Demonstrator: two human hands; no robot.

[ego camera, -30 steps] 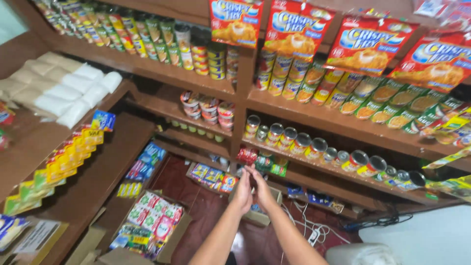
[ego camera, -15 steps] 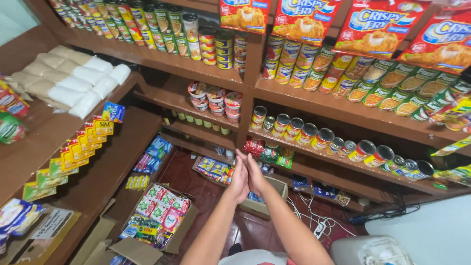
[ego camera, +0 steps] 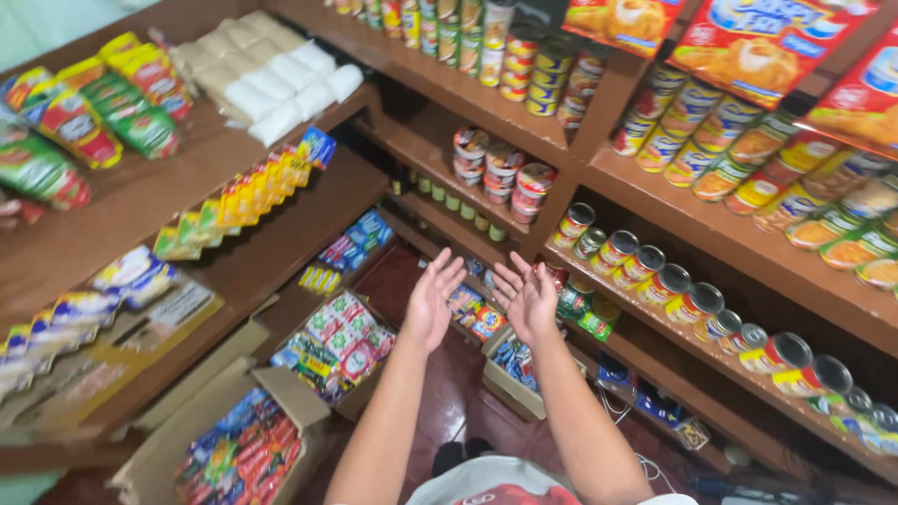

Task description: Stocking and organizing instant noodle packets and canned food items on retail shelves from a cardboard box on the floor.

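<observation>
My left hand [ego camera: 433, 299] and my right hand [ego camera: 527, 297] are raised in front of me, palms facing each other a short gap apart, fingers spread. Neither holds anything. Behind them runs a row of tin cans [ego camera: 655, 281] on a wooden shelf [ego camera: 748, 393]. Below the hands sit small coloured packets [ego camera: 475, 316] and a cardboard box [ego camera: 510, 379] of sachets on the floor.
Wooden shelves wrap around the corner. White packages [ego camera: 271, 79] and colourful snack bags [ego camera: 84, 122] fill the left shelves, stacked cans [ego camera: 711, 140] the right. Open cardboard boxes [ego camera: 243, 449] of sachets stand on the dark red floor at the lower left.
My two hands were pressed together; now they have come apart with fingers spread. The view has tilted down and to the left, showing more of the floor boxes.
</observation>
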